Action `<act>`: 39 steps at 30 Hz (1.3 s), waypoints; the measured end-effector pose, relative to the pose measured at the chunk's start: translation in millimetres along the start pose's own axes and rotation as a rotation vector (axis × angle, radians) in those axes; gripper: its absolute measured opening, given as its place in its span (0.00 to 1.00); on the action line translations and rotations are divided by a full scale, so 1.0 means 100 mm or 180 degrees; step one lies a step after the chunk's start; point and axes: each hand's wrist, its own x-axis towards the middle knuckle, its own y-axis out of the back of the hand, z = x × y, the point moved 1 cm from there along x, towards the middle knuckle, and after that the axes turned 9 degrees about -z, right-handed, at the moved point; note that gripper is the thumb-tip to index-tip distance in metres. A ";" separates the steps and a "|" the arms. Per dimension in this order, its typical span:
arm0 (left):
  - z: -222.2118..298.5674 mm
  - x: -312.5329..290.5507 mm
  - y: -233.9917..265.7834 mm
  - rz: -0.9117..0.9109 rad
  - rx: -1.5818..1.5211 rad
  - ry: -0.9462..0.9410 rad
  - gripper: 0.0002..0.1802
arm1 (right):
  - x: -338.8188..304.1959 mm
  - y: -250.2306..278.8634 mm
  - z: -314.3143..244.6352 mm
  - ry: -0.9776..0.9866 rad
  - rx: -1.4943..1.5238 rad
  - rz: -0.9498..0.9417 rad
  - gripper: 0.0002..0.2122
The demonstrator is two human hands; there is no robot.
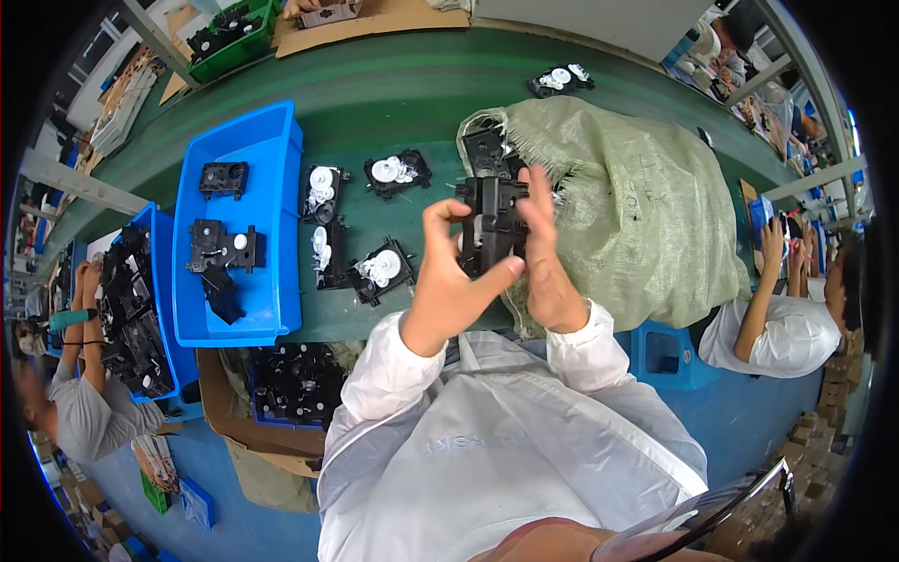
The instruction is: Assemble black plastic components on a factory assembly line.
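Note:
My left hand point(444, 272) grips a black plastic housing point(495, 214), fingers curled round its left side and thumb across its near end. Flat along the housing's right side lies my right hand point(548, 267), its fingers stretched upward, apparently touching it. Just beyond, more black housings point(489, 148) show at the mouth of a pale green woven sack point(646, 201). On the green bench to the left sit several black housings with white gears, among them one gear assembly point(384, 269) close to my left wrist and another gear assembly point(397, 172) farther back.
A blue tray point(288, 225) holds a few black housings. Left of it stands a fuller blue bin point(167, 309); below the bench is a cardboard box point(221, 412) of black parts. Another gear assembly point(560, 81) lies at the back. Co-workers sit at left and right.

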 end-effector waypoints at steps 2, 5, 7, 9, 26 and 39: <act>-0.09 -0.05 0.01 0.0176 0.0254 -0.0398 0.39 | 0.05 -0.11 -0.14 -0.0267 0.0861 0.0723 0.37; -0.05 -0.16 0.00 -0.0047 0.0874 -0.0832 0.37 | -0.14 0.00 0.04 -0.0773 0.2532 0.0864 0.35; 0.09 -0.23 0.03 0.0002 0.1580 -0.0767 0.33 | -0.20 0.01 0.07 -0.0673 0.2674 0.0795 0.35; 0.14 -0.26 0.04 -0.0098 0.2109 -0.0445 0.32 | -0.21 0.00 0.04 -0.0611 0.2147 0.0616 0.34; 1.09 -0.26 1.83 0.0992 0.4292 0.0404 0.23 | 1.06 0.45 0.96 -0.2313 -0.3169 -0.1520 0.29; 1.26 1.42 2.15 0.0175 0.6522 0.0754 0.24 | 1.04 0.47 0.96 -0.2056 -0.3343 -0.1323 0.37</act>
